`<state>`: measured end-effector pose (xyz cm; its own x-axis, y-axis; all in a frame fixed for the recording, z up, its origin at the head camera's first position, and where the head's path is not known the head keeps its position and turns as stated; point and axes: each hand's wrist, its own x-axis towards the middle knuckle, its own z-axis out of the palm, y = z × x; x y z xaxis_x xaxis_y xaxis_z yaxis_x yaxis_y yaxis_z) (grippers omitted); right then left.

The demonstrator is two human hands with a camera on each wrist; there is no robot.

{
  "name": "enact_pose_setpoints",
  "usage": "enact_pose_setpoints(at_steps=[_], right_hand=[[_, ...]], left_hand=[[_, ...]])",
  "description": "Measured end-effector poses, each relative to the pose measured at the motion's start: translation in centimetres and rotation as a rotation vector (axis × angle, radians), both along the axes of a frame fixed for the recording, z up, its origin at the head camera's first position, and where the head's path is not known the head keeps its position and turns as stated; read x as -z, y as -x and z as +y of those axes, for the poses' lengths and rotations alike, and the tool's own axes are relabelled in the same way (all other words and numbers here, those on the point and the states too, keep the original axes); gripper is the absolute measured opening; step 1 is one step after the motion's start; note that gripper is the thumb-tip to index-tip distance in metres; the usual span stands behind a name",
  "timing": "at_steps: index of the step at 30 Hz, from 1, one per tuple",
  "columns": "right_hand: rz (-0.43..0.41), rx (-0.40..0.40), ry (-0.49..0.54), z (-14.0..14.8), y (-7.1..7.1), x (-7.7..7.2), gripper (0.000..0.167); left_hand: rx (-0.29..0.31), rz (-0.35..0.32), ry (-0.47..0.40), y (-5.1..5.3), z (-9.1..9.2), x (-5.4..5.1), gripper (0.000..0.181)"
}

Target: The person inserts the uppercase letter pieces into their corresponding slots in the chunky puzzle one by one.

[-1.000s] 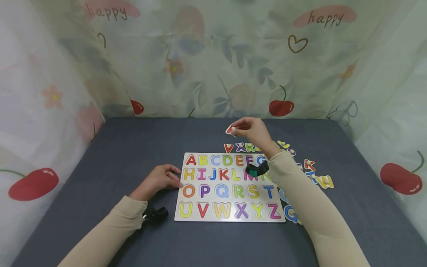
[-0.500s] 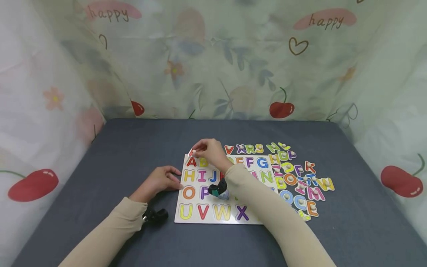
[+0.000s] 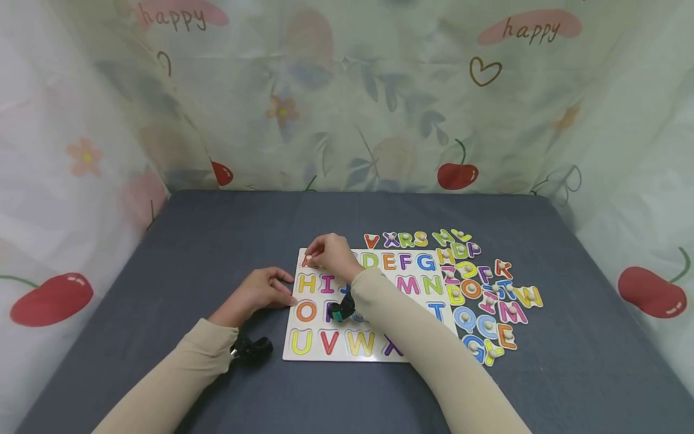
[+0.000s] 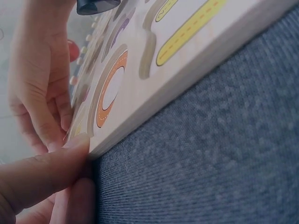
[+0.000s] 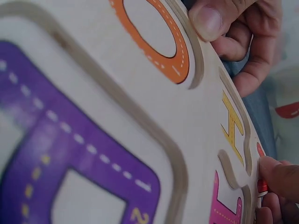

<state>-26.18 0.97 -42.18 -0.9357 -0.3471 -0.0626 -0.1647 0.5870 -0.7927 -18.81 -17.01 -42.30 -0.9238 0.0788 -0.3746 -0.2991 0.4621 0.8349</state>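
A white alphabet puzzle board (image 3: 347,357) lies flat on the table, its recesses printed with coloured letters. My left hand (image 3: 264,289) grips the board's left edge; in the left wrist view its thumb (image 4: 51,165) lies on the top face, with fingers against the side. At the upper left corner my right hand (image 3: 332,254) pinches a red letter A piece (image 3: 305,261) by its knob, over the A recess. Mostly hidden by the fingers, the piece shows as bits of red in the right wrist view. Whether it sits flush cannot be told.
Several loose knobbed letter pieces lie along the board's right side, among them a yellow W (image 3: 528,296) and a pink M (image 3: 512,312). More line the back edge, including a red V (image 3: 371,241). A dark cloth (image 3: 228,223) covers the table; printed curtains (image 3: 347,120) surround it.
My right hand has carried the red letter A left from behind the board, then lowered it onto the board's upper left corner. My left hand has stayed at the edge.
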Motion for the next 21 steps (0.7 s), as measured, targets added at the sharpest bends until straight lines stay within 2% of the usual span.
enact_pose_setpoints(at_steps=[8, 15, 21], right_hand=[[-0.005, -0.024, -0.045, -0.05, 0.17, -0.19, 0.009], [-0.045, -0.042, -0.071, -0.06, 0.65, -0.33, 0.010], [-0.033, -0.058, -0.099, 0.06, 0.93, -0.34, 0.013]], left_hand=[[0.000, 0.003, -0.001, 0.10, -0.07, 0.19, 0.047], [-0.003, -0.002, 0.003, 0.13, -0.11, 0.37, 0.046], [0.002, 0.005, -0.010, 0.24, -0.08, 0.49, 0.046]])
